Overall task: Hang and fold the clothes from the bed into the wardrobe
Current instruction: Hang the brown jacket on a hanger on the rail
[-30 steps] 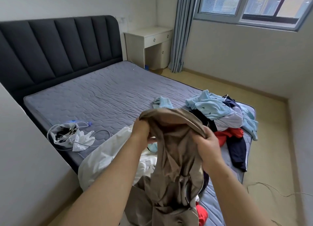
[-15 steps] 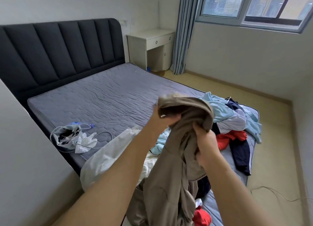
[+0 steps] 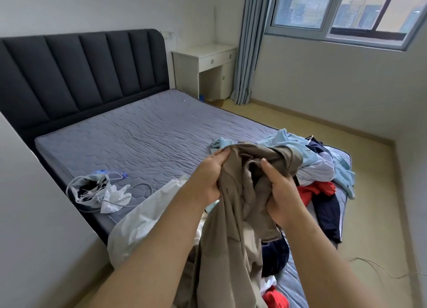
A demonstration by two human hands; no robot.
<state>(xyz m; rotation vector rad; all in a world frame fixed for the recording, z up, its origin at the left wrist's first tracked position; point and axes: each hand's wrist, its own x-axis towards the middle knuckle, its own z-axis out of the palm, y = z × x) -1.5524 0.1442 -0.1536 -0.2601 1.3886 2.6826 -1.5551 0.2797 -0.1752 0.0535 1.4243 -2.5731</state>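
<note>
A khaki garment [image 3: 233, 217] hangs bunched between both hands above the foot of the bed [image 3: 143, 136]. My left hand [image 3: 209, 176] grips its upper left fold. My right hand [image 3: 280, 192] grips the cloth just to the right, thumb up. Behind the hands lies a heap of clothes [image 3: 318, 169]: light blue, white striped, red and navy pieces. A white garment [image 3: 143, 217] lies at the near edge of the mattress under my left forearm. The wardrobe is not in view.
A grey pouch with cables and white paper [image 3: 101, 190] lies on the mattress at the left. A white wall corner [image 3: 30, 215] stands close on my left. A white desk [image 3: 205, 69], a curtain [image 3: 249, 44] and open floor [image 3: 374, 215] are on the right.
Both hands have shifted along the khaki garment and come lower and closer together, gathering more of the cloth. The view has tilted slightly down and toward the bed.
</note>
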